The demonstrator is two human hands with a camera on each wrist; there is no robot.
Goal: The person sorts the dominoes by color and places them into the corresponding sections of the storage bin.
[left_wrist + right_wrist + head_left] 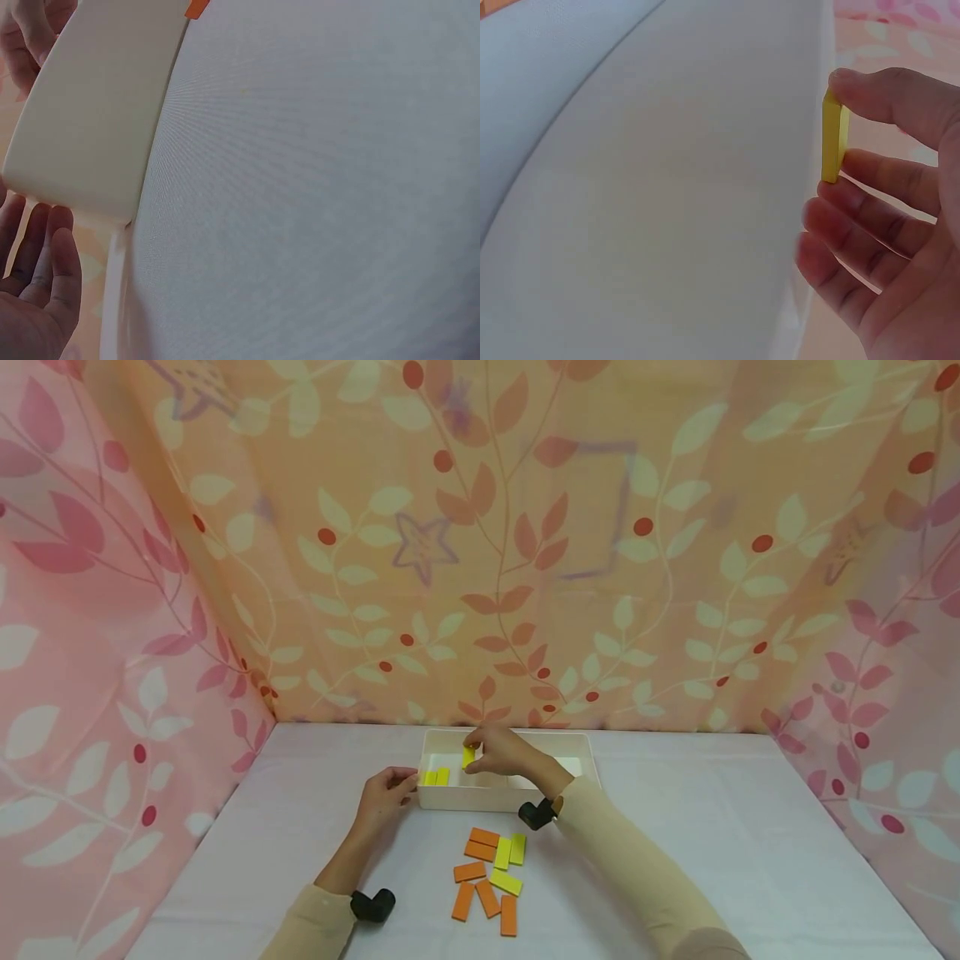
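My right hand pinches a yellow domino-like block between thumb and fingertips, over the white divided box. Two yellow blocks stand side by side in the left compartment of this box. At the box's left end is my left hand, its fingers extended with the tips right at the end wall. In front of the box lie several orange blocks and a few yellow blocks, loosely grouped on the table.
A white cloth covers the table. Patterned fabric hangs behind the table's far edge and along both sides. The box stands close to the back fabric, and its dividers split it into compartments.
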